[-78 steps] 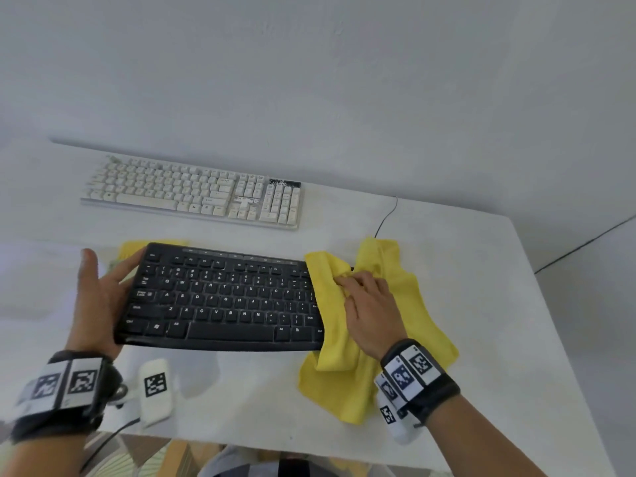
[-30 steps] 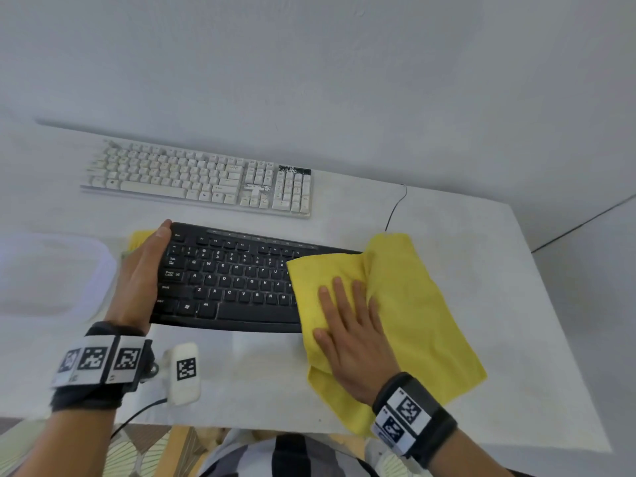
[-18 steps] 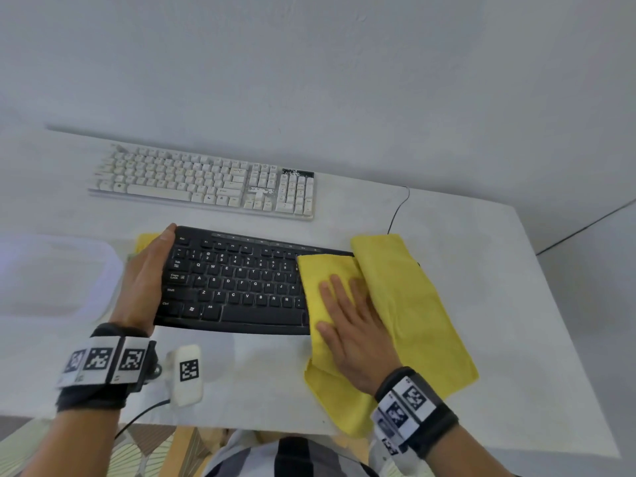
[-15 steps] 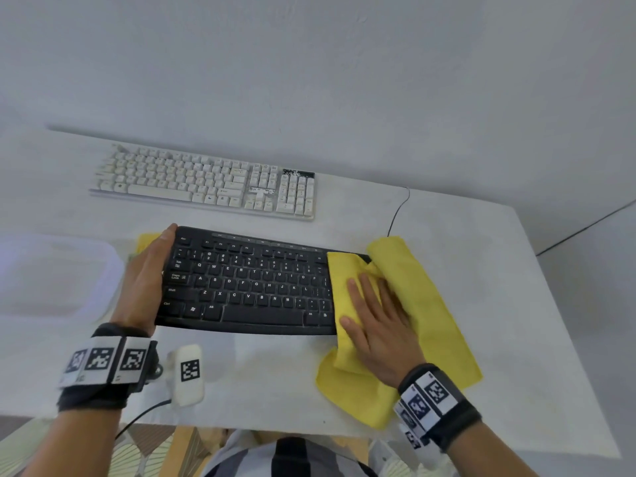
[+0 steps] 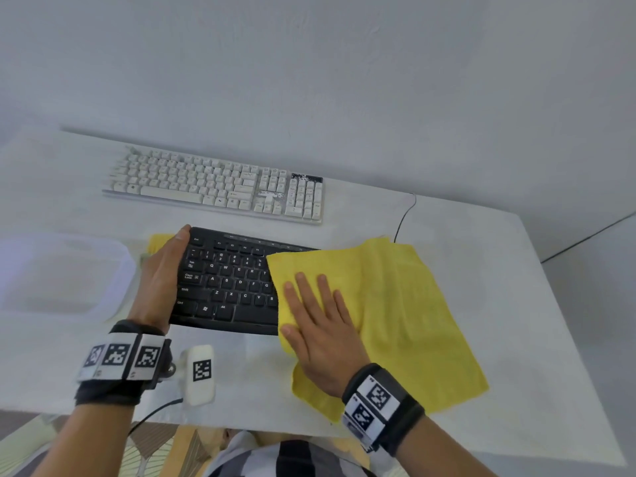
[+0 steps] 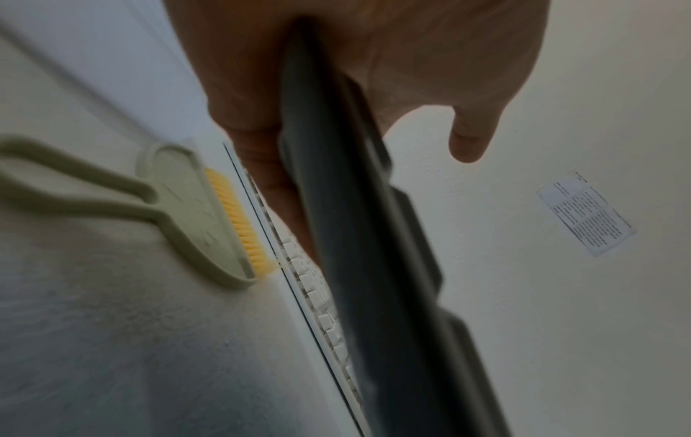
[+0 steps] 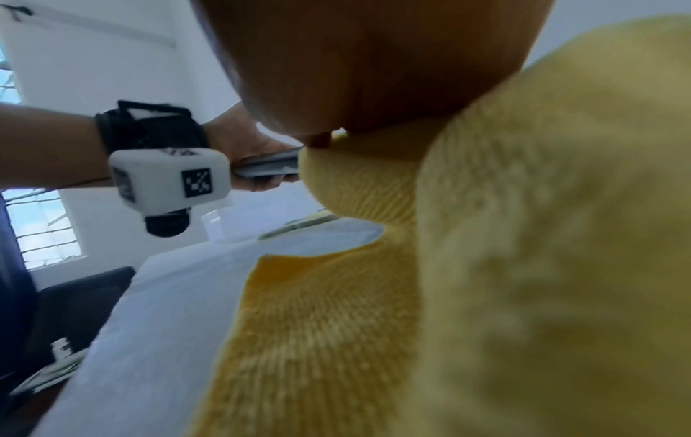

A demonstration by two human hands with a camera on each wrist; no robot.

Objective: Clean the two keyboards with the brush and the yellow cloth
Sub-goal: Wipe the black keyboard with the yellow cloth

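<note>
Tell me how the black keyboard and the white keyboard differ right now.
The black keyboard is gripped at its left end by the left hand; the white keyboard lies untouched. The yellow cloth, pressed flat by the right hand, covers the black keyboard's right part; the white keyboard is uncovered. The black keyboard is nearer the person, the white keyboard by the wall. Both are on the table.

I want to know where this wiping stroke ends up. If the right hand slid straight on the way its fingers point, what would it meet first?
Past the yellow cloth it presses with flat fingers, the right hand would likely cross the black keyboard keys, then bare table before the white keyboard.
</note>
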